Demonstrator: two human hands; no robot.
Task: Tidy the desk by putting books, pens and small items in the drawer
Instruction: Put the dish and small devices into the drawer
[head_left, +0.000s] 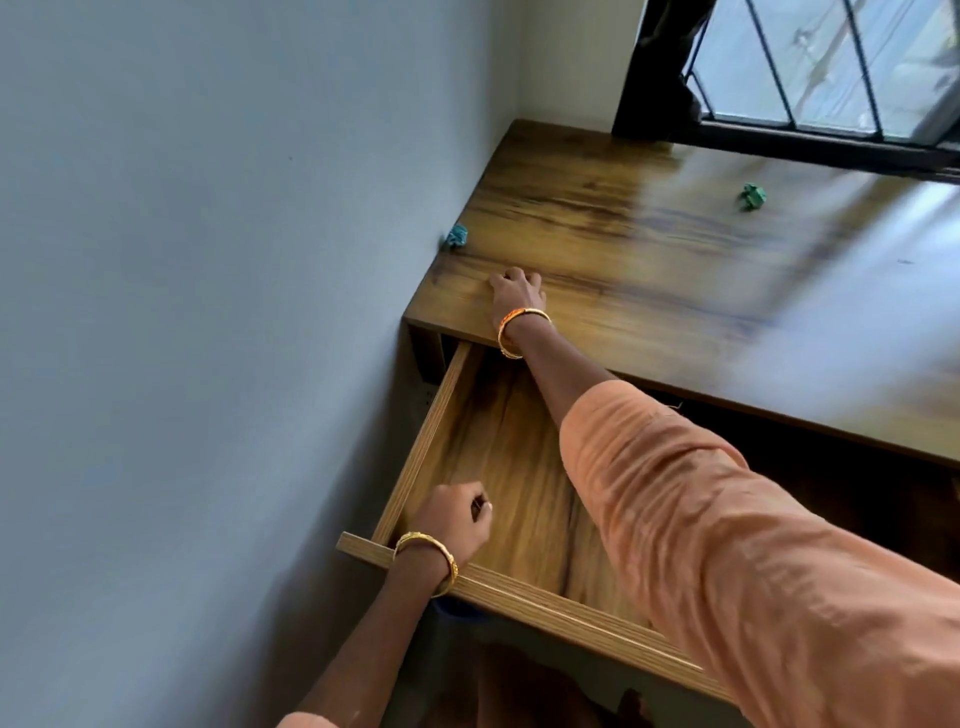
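- Two hands: the left hand (456, 514), fingers curled with nothing seen in its grip, hangs over the open drawer (524, 592).
- Right hand (517, 292) rests on the surface (675, 291) beyond the drawer; grip unclear.
- Two crumpled scraps: blue scrap (457, 236) by the wall, green scrap (753, 196) farther right.

No text, label, brand, number or sign can be read anywhere in the frame.
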